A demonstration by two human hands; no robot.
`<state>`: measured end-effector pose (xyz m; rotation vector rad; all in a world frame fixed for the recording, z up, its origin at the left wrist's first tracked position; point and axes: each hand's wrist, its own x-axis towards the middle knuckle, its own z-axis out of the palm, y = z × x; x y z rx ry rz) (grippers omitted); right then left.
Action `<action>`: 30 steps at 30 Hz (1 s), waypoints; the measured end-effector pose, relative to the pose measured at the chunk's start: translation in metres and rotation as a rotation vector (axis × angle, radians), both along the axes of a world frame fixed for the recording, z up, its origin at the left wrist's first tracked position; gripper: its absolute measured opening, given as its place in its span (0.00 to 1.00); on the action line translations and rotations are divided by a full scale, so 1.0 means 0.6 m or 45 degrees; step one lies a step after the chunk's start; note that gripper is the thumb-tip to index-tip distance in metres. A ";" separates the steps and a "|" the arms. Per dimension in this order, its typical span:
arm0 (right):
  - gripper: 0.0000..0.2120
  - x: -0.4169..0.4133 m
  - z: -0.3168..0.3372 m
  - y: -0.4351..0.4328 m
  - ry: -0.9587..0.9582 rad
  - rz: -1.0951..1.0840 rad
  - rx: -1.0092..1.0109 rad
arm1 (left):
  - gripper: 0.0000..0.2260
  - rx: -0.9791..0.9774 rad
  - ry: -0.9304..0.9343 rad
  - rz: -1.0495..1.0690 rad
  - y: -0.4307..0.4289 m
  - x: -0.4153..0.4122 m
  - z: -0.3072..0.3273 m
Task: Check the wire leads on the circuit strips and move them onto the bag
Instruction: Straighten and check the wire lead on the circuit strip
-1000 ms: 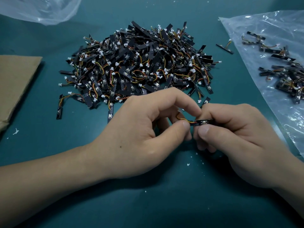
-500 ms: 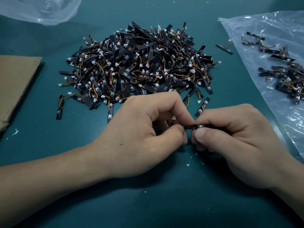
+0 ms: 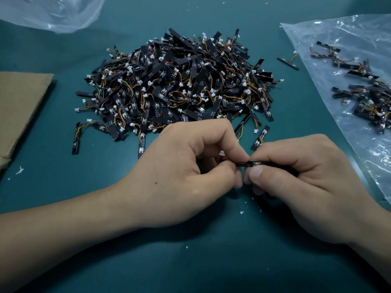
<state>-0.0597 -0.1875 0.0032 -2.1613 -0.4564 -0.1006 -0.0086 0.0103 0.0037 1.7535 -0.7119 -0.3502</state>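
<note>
One black circuit strip (image 3: 252,164) is held level between both hands, just in front of a big pile of black strips (image 3: 179,85) with coloured wires and white plugs. My right hand (image 3: 300,187) pinches the strip's body between thumb and fingers. My left hand (image 3: 186,176) pinches its wire lead at the strip's left end; the white plug (image 3: 222,153) pokes up between my fingers. A clear plastic bag (image 3: 359,132) lies flat at the right with several strips (image 3: 368,98) on it.
A brown cardboard sheet (image 3: 19,111) lies at the left edge. A second crumpled clear bag (image 3: 55,11) sits at the far left. One stray strip (image 3: 288,62) rests between pile and bag. White crumbs dot the green mat (image 3: 190,261).
My hands have drawn closer and slightly lower. The left fingers slid along the wire up to the strip's end, and the white plug now shows above them.
</note>
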 end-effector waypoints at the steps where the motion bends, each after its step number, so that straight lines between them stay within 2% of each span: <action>1: 0.11 0.000 0.000 0.000 -0.003 0.010 0.005 | 0.08 -0.013 0.010 -0.006 0.000 0.000 0.000; 19: 0.17 0.002 0.000 0.010 -0.074 -0.030 -0.051 | 0.04 -0.033 -0.044 -0.157 0.003 0.006 0.004; 30: 0.18 0.004 -0.007 0.009 -0.103 -0.064 -0.030 | 0.07 -0.043 -0.023 -0.149 0.004 0.004 -0.001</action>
